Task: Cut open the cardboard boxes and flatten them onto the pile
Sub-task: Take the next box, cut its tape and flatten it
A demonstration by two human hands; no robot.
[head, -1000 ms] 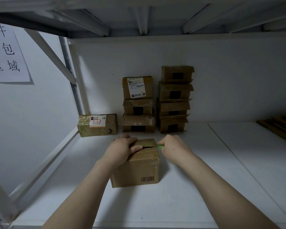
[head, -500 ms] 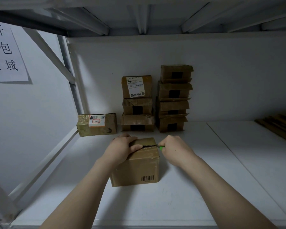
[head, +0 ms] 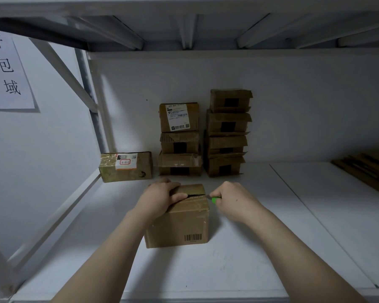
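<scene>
**Shelf stock, listed from frame left to frame right**

1. Paper sign, upper left, fixed to the side wall. Not part of the job.
2. Taped box, lying lengthwise at the left of the back row, with a white label outlined in red. Sealed and uncut.
3. Left hand, centre frame. Its fingers are curled over the top far-left edge of the box in work, with the thumb laid along the top seam. It grips and steadies the box.
4. Box in work, centre frame, standing upright on the shelf with its barcode face toward the camera. A dark slit shows along the top seam from the thumb to the right edge. Judged to be cut along the top only; it is not flattened.
5. Stack of three boxes, at the back wall behind the box in work. The top one carries a shipping label. All three are whole.
6. Green cutter, with its tip at the right end of the top seam.
7. Stack of four boxes, touching the right side of the stack of three, closed with dark tape. All four are whole.
8. Right hand, with its fingers closed around the cutter handle.
9. Flattened cardboard pile, far right edge, dim and partly cropped. The number of sheets cannot be made out.

Status: early in the task. One box is part-opened, eight are waiting, and the pile is low.
</scene>
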